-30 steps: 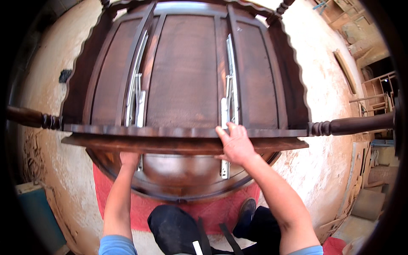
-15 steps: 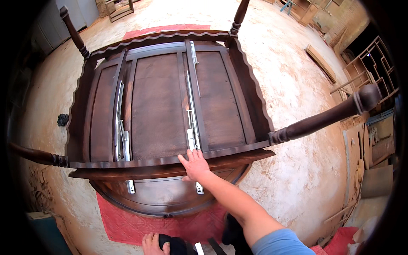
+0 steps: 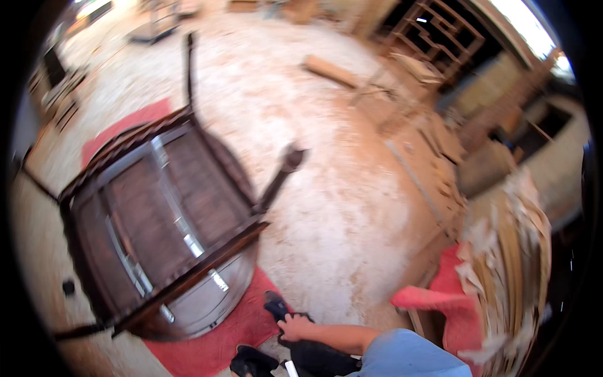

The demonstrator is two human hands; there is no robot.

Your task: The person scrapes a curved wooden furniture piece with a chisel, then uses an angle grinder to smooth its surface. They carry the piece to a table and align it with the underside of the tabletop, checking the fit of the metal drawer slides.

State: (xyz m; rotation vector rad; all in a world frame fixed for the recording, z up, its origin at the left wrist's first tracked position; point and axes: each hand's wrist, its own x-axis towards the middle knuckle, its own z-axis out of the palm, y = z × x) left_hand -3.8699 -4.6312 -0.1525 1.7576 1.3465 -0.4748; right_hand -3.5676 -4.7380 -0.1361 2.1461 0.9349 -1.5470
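My right hand (image 3: 295,327) rests on my black trouser leg, with its fingers apart and nothing visible in it. My left hand is out of the picture. Left of the right hand lies an upturned dark brown wooden table (image 3: 147,207), its turned legs pointing up and outward. Silver metal slide rails (image 3: 173,198) run along its underside. A rounded tabletop edge (image 3: 207,308) shows beneath the near frame rail. No hand touches the table. Motion blurs the picture.
A red cloth (image 3: 251,298) lies under the table. To the right, another red cloth (image 3: 443,298) hangs beside a stack of thin wooden sheets (image 3: 512,270). Farther off are a wooden block (image 3: 330,70), a lattice frame (image 3: 440,38) and loose boards (image 3: 440,141) on the floor.
The view has swung right, so the table now sits farther left. My right hand has left the table's near rail and come down to my leg. The left hand has gone from view.
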